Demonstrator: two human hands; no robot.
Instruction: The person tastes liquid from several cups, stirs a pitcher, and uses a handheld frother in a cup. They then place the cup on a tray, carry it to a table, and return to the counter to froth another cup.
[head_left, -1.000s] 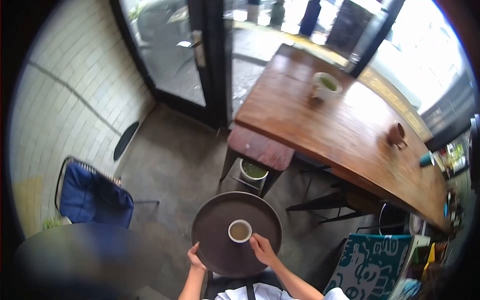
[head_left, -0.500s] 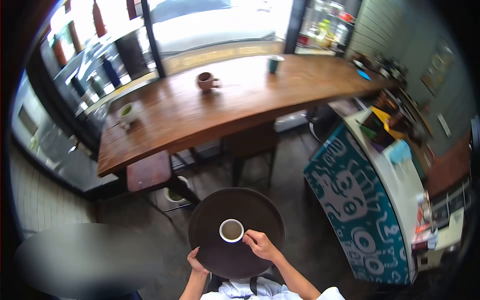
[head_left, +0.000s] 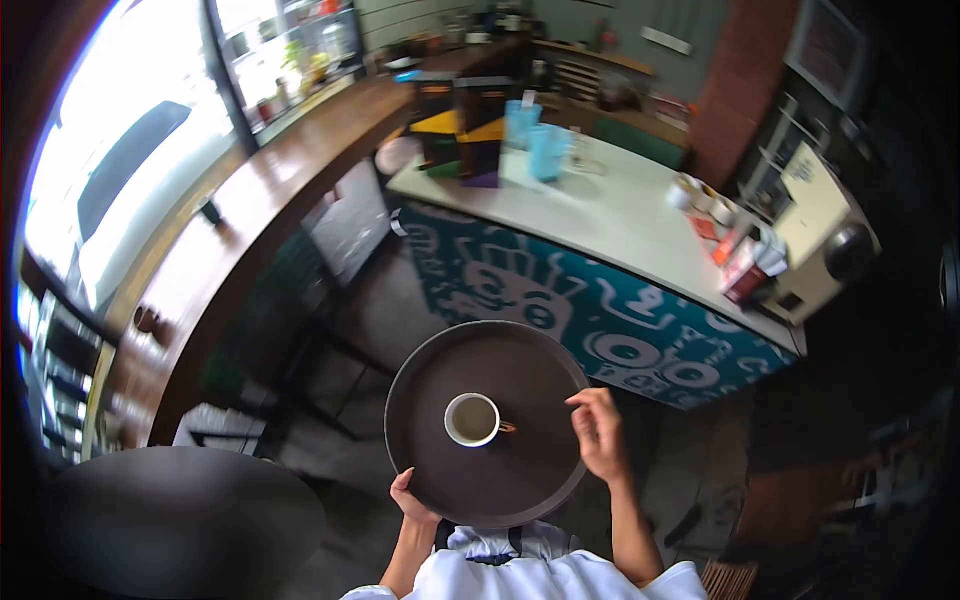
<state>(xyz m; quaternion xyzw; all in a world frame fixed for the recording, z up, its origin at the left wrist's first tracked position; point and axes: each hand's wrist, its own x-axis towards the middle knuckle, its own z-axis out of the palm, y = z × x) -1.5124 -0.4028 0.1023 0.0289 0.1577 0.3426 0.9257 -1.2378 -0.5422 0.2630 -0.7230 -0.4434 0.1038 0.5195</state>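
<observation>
A round dark brown tray [head_left: 520,370] is in front of my body. My left hand [head_left: 412,497] grips its near left rim, thumb on top and the other fingers hidden underneath. Near the tray's middle stands a white cup [head_left: 472,420] with a pale brownish drink in it, its handle pointing right. My right hand [head_left: 600,438] is raised beside the tray's right edge, apart from the cup. Its fingers are loosely bent and hold nothing.
Ahead is a white-topped counter [head_left: 620,205] with a teal patterned front, carrying blue pitchers [head_left: 547,152] and dark boxes [head_left: 480,130]. A long wooden bar table [head_left: 270,190] runs along the window at left, with a brown mug [head_left: 147,319]. A round tabletop [head_left: 190,520] is at lower left.
My view has swung right, from the bar table toward the counter. My right hand has let go of the cup's handle and moved right; the left still holds the tray.
</observation>
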